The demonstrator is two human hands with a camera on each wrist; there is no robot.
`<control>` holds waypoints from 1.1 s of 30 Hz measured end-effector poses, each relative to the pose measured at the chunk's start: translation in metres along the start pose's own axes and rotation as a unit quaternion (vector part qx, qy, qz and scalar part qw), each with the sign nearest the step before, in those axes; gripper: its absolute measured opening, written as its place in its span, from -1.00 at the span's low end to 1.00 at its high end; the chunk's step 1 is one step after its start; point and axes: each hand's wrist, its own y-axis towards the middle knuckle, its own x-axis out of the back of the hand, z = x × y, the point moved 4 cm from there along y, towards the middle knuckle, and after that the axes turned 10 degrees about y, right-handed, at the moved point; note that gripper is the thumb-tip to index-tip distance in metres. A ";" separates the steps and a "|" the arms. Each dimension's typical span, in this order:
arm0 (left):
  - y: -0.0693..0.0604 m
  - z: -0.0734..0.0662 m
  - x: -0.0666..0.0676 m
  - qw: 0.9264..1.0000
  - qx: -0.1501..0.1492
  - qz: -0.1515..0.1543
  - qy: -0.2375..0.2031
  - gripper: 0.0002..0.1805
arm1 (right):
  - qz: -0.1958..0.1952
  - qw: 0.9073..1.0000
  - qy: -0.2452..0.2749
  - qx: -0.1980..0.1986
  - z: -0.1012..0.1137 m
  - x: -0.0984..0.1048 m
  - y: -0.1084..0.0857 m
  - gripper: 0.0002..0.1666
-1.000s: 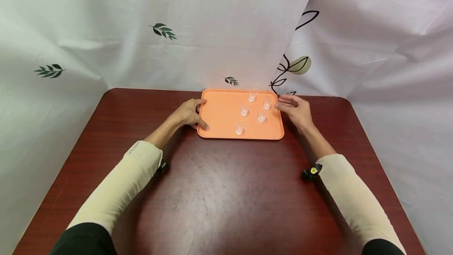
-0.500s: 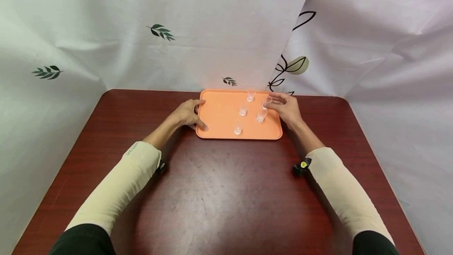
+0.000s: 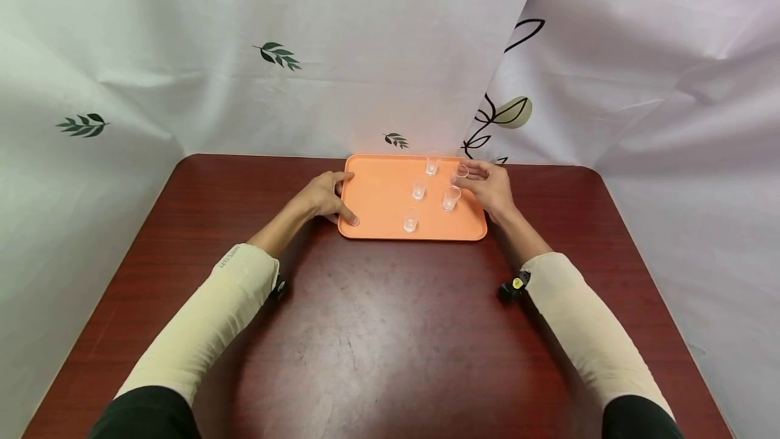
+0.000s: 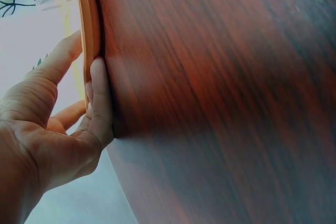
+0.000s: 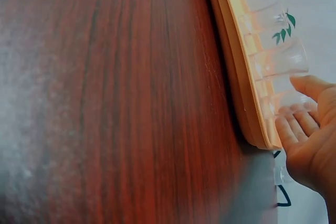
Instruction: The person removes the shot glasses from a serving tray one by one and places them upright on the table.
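My left hand [image 3: 321, 196] grips the left end of an orange tray [image 3: 380, 195] lying near the far edge of the table. In the left wrist view, its fingers [image 4: 101, 98] lie along the outside of the tray's rim. At the tray's right end, my right hand [image 3: 495, 190] holds a small clear plastic cup [image 3: 462, 171] between thumb and fingers, its lower part hidden by the thumb. Other clear cups stand upright on the tray: one at the back [image 3: 432, 166], one mid-tray [image 3: 418, 188], one near my thumb [image 3: 450, 199] and one at the front [image 3: 410, 221].
The tray sits on a dark red-brown wooden table [image 3: 365, 330]. Behind it and at the sides hangs a white curtain [image 3: 341, 59] printed with leaves.
My right hand has moved left from the tray's right edge and taken hold of the rightmost back cup. The left hand keeps its grip on the tray, which stays put.
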 end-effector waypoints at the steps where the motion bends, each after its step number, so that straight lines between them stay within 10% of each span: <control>1: 0.000 0.000 0.000 1.000 0.000 -0.001 0.001 0.38 | -0.002 1.000 -0.001 0.000 0.000 0.000 0.000 -0.36; 33: -0.001 0.000 -0.001 1.000 -0.002 -0.006 0.004 0.38 | -0.028 0.999 -0.005 0.016 0.015 0.040 -0.009 -0.35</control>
